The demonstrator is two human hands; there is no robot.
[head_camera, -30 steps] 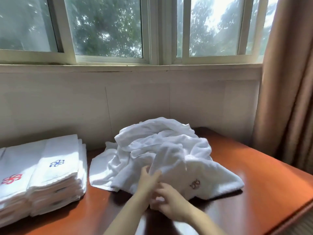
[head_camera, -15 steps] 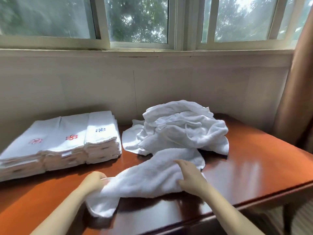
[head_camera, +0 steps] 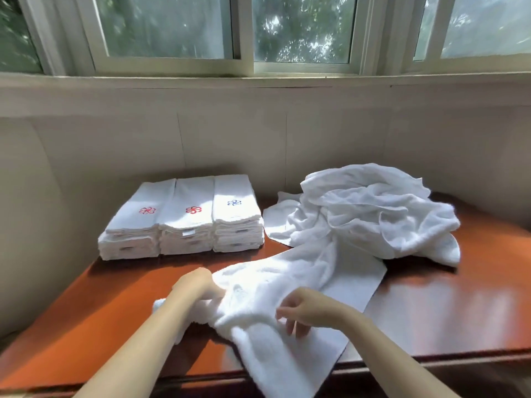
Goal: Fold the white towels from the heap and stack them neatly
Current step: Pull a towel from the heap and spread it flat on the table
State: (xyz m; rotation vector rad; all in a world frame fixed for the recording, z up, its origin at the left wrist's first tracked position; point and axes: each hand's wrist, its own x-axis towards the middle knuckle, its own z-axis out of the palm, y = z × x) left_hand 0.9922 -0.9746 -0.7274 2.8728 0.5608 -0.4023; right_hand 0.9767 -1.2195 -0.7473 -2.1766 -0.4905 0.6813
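- Sunlit window (head_camera: 172, 27) and a pale wall back a reddish wooden table (head_camera: 445, 311).
- Three stacks of folded towels (head_camera: 184, 216) stand side by side near the table's far left corner, each topped with an embroidered flower mark.
- The heap of unfolded towels (head_camera: 373, 208) sits toward the far right, close to the wall.
- One loose towel (head_camera: 316, 277) runs from the foot of the heap across the middle, and its near end hangs over the front edge.
- The left hand (head_camera: 195, 285) has its fingers curled into a bunched fold at the towel's left side, gripping it.
- The right hand (head_camera: 301, 308) hovers over the towel's middle with its fingers loosely bent and pointing down. They are blurred, and no cloth shows between them.
- The terry cloth looks light, soft and limp, so it will likely sag and crumple wherever it goes unsupported and will not slip on the wood.
- The best hold is probably a pinch at two corners of one short hemmed edge, drawn taut, rather than a handful of the middle.
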